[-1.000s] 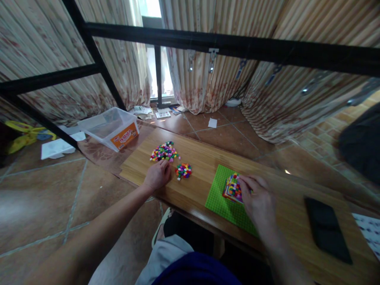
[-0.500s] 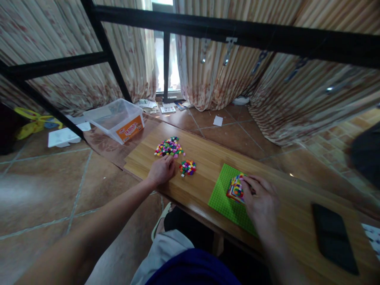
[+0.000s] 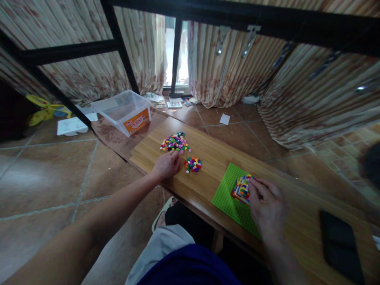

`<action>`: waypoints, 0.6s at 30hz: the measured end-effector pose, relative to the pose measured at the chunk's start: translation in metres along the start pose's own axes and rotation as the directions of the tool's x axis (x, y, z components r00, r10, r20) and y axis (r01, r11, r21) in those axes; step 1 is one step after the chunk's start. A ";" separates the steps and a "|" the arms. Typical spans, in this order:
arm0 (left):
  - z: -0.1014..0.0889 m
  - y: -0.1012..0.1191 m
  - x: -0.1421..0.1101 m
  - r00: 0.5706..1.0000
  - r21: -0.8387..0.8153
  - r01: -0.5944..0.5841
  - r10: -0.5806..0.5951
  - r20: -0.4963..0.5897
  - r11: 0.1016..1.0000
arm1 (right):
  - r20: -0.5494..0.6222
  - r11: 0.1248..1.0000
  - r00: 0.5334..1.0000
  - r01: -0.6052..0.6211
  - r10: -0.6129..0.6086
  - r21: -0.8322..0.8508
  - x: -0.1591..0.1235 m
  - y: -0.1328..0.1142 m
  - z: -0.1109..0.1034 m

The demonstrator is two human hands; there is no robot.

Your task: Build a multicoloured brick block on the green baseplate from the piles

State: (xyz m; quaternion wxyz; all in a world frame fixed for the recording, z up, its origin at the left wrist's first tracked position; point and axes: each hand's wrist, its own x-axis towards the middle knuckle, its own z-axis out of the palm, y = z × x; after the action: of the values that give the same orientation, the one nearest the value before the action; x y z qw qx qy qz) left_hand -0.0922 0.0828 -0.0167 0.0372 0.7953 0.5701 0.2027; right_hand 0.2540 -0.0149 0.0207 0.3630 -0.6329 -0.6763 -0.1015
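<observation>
My left hand (image 3: pixel 168 164) rests on the wooden bench at the near edge of a larger pile of small colourful toy bricks (image 3: pixel 175 141). Its fingers are curled together, and what they hold, if anything, is hidden. Just right of it lies a smaller pile of bricks (image 3: pixel 192 164). On a green baseplate (image 3: pixel 224 194) stands a small box-like build of multicoloured bricks (image 3: pixel 241 189). My right hand (image 3: pixel 267 202) is closed at the right side and top of this build, thumb and fingers pinched together. A brick between those fingertips cannot be made out.
The bench (image 3: pixel 204 186) carries a dark flat case (image 3: pixel 341 245) at its right end. A clear plastic bin (image 3: pixel 121 113) with an orange label stands beyond the left end. A black metal frame (image 3: pixel 124 63) rises in front of patterned curtains (image 3: pixel 213 71). Papers (image 3: pixel 225 118) lie on the tiled floor.
The whole view has shifted a little as the head moved. My left hand stays by the larger pile and my right hand at the brick build, both with little visible change.
</observation>
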 end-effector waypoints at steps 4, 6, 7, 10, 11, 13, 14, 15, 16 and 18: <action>0.000 0.000 0.000 1.000 0.001 0.003 -0.003 0.001 1.000 | 0.015 0.999 1.000 0.027 -0.027 -0.033 0.001 0.000 -0.001; 0.000 -0.001 0.000 1.000 -0.001 0.002 -0.002 0.005 1.000 | 0.015 0.998 0.999 0.039 -0.039 -0.049 0.001 -0.001 -0.002; 0.000 -0.001 0.000 1.000 -0.001 0.001 -0.001 0.007 1.000 | 0.015 0.997 0.999 0.048 -0.047 -0.054 0.001 0.000 -0.002; 0.001 -0.001 0.000 1.000 0.000 -0.007 0.007 0.007 1.000 | 0.014 0.997 0.998 0.066 -0.066 -0.043 0.001 0.001 0.000; 0.001 -0.001 0.000 1.000 0.000 -0.008 0.008 0.004 1.000 | 0.017 0.997 0.998 0.065 -0.065 -0.030 0.001 0.002 0.000; 0.001 0.000 0.000 1.000 -0.006 -0.006 0.006 -0.004 1.000 | 0.020 0.999 0.999 0.047 -0.047 -0.013 0.000 0.004 0.001; 0.001 0.000 0.000 1.000 -0.010 -0.005 0.005 -0.008 1.000 | 0.020 0.999 0.999 0.036 -0.036 -0.012 -0.001 0.004 0.002; 0.000 0.000 0.000 1.000 -0.016 -0.004 0.004 -0.010 1.000 | 0.021 1.000 0.999 0.028 -0.028 -0.014 -0.001 0.004 0.002; 0.000 0.001 0.000 1.000 -0.020 -0.004 0.004 -0.012 1.000 | 0.022 1.000 0.999 0.025 -0.025 -0.017 -0.001 0.004 0.002; -0.001 0.002 0.000 1.000 -0.027 -0.005 0.005 -0.011 1.000 | 0.025 0.999 0.999 0.033 -0.033 -0.017 -0.001 0.003 0.002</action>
State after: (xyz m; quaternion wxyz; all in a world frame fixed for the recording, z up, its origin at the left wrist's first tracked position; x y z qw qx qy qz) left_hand -0.0912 0.0817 -0.0156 0.0445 0.7949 0.5656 0.2150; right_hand 0.2557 -0.0143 0.0180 0.3474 -0.6258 -0.6903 -0.1053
